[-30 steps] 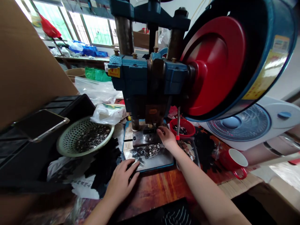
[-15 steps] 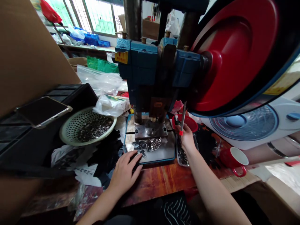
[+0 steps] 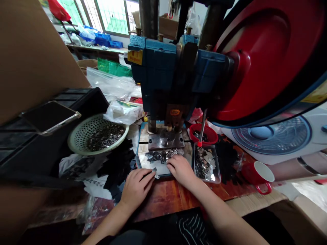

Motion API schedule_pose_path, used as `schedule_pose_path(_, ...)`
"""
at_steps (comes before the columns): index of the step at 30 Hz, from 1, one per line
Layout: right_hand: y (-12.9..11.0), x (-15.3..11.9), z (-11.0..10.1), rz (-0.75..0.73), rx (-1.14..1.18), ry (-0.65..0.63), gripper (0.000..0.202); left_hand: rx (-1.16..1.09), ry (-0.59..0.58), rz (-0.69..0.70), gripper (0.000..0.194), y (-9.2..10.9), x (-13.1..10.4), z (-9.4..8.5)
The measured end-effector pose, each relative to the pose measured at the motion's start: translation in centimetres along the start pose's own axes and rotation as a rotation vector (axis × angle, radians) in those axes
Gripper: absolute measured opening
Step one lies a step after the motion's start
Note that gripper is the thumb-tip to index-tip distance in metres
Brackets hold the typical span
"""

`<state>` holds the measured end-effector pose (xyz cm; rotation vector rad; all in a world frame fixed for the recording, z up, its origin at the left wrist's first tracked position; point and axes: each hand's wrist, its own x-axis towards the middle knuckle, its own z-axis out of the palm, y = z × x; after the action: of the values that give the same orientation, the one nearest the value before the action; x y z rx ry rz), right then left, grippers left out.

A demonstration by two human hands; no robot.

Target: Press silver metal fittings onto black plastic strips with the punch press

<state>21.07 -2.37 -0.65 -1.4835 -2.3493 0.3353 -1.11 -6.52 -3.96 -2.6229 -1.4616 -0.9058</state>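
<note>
At the front edge of the press's base plate (image 3: pixel 161 170), our left hand (image 3: pixel 136 188) lay low with its fingers slightly bent and its tips close together. Right at those tips was a small flat metal piece (image 3: pixel 156 175), by the plate's near edge; we could not tell whether we pinched it or only touched it. Our right hand (image 3: pixel 182 170) was over the right part of the plate, its fingers curled and close to one another. Its palm was turned away from us, so we could not tell whether it held anything.

Just beyond the right hand, small shiny parts (image 3: pixel 172 153) lay heaped on the plate, with dark flat pieces (image 3: pixel 152 156) to their left. Behind them sat the steel die block (image 3: pixel 166 140), under the head of the blue press (image 3: pixel 160 64), whose big red wheel (image 3: pixel 270 61) loomed at upper right.

To the right of the plate we had a clear tray (image 3: pixel 217 177) of metal bits, and behind it a red basin (image 3: pixel 215 139); a metal rod (image 3: pixel 203 124) with a red tip hung in front of the basin. On our left stood a pale green colander (image 3: pixel 76 137) holding many small dark and shiny bits, near a phone (image 3: pixel 51 117). Farther right, a red mug (image 3: pixel 251 173) stood near a fan (image 3: pixel 272 134).
</note>
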Motion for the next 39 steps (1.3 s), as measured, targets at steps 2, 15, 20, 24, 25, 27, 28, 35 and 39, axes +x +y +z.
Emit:
schedule_pose_path(2,0.1,-0.1,0.0,0.006,0.015,-0.002,0.013,-0.033,0.014,0.001,0.021,-0.1,0.1,0.1)
schedule_pose_path(15,2.1,8.9,-3.3,0.079,0.117,0.332,0.015,-0.146,0.018,-0.202,0.03,-0.3,4.1,0.0)
schedule_pose_path(20,2.8,8.9,-3.0,-0.005,0.037,0.33,0.02,-0.288,0.078,-0.395,0.032,-0.9,3.8,-0.5)
schedule_pose_path(24,3.5,7.7,-2.6,-0.078,0.056,0.338,0.024,-0.333,0.09,-0.471,0.03,-1.2,4.0,-1.0)
schedule_pose_path(25,3.7,7.6,-2.5,-0.094,0.077,0.342,0.025,-0.338,0.086,-0.462,0.029,-1.1,4.1,-1.0)
schedule_pose_path(27,3.9,7.6,-2.4,-0.113,0.148,0.365,0.026,-0.341,0.071,-0.416,0.028,-1.0,4.3,-1.1)
schedule_pose_path(28,4.0,7.6,-2.4,-0.11,0.193,0.388,0.027,-0.336,0.06,-0.389,0.027,-0.9,4.3,-1.0)
schedule_pose_path(35,1.6,4.0,-1.9,0.029,0.349,0.445,0.023,-0.146,0.006,-0.254,0.023,0.0,3.9,0.4)
schedule_pose_path(39,-0.7,0.3,-0.2,-0.063,0.301,0.356,0.025,-0.069,0.022,-0.256,0.025,-0.2,3.3,-0.2)
